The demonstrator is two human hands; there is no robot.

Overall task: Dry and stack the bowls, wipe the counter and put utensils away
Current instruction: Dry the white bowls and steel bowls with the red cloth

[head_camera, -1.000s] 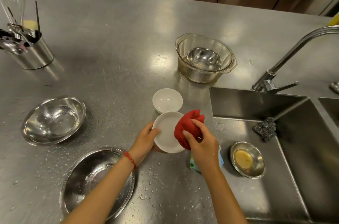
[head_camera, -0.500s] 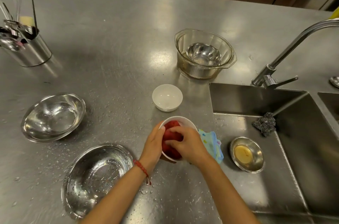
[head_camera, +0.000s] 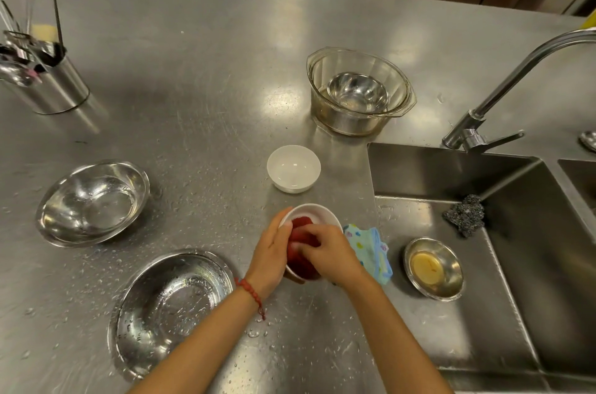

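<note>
My left hand (head_camera: 271, 255) grips the near-left rim of a small white bowl (head_camera: 317, 212) held just above the wet steel counter (head_camera: 200, 96). My right hand (head_camera: 329, 251) presses a red cloth (head_camera: 300, 259) down inside that bowl. A second white bowl (head_camera: 293, 167) stands upright just beyond it. Two wet steel bowls lie to the left, one at mid-left (head_camera: 92, 201) and a larger one near the front (head_camera: 172, 306). A glass bowl (head_camera: 400, 84) with a steel bowl (head_camera: 358, 92) nested in it stands at the back. The utensil holder (head_camera: 51, 84) is at far left.
A light blue patterned cloth (head_camera: 371, 248) lies at the counter's edge beside my right hand. The sink (head_camera: 516, 232) on the right holds a small steel dish (head_camera: 433, 267) with something yellow, and a steel scourer (head_camera: 466, 214). The tap (head_camera: 503, 90) arches over it.
The red cloth went from the bowl's rim down into the bowl. The bowl tipped from facing me to nearly upright, and both hands drew closer together over it.
</note>
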